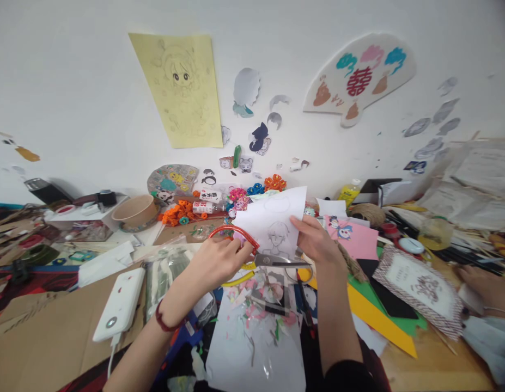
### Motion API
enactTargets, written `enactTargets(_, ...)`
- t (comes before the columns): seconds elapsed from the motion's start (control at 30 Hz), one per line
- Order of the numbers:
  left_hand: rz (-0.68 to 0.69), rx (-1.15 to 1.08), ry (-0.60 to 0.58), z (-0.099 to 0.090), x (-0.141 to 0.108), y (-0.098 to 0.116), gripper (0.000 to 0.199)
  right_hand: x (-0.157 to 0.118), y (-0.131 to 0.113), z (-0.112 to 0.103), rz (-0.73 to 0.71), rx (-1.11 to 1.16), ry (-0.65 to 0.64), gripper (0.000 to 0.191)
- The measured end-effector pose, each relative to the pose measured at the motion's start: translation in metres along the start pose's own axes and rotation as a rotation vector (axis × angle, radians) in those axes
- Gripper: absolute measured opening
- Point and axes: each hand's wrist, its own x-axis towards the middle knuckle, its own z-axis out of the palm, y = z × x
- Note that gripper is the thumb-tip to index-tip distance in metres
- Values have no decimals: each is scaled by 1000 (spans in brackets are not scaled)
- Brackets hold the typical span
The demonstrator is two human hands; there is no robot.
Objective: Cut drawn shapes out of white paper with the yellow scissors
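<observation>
the left hand (225,258) has its fingers curled around the red handle of the scissors (279,262), with the knuckles uppermost; a dark red band (164,318) circles its wrist. the scissors' metal blades reach out to the right of that hand, toward the right wrist, and run along the lower edge of the drawing paper (285,215). whether the blades touch the paper cannot be told.

the right hand (313,239) pinches the paper's right edge, its thumb and fingers nearly together. the paper stands tilted up between the two hands, with a pencil-drawn figure facing the wearer. below both hands, a white sheet (230,354) bears many pink and green paper scraps (277,329).

to the left of the left hand, a white power bank (119,302) with a cable plugged in lies on cardboard (52,354). beyond the left hand are orange flowers (181,211), with a round tan container (134,211) farther left. just right of the right hand is a pink card (354,239); farther right, a card with a patterned border (418,288) lies above the bare wood of the bench (432,370), near another person's hand (483,286). on the wall beyond the hands hang a yellow drawing (182,98) and a white fan shape (360,76).
</observation>
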Motion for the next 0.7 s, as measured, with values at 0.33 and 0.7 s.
enactTargets(0.33,-18,-28,-7,-2,2,1,10,-1,-1,2,6,4,3,27)
enactTargets(0.7,-854,-367,176,-7,-32,9,18,5,2,-1,-30,15,52,28)
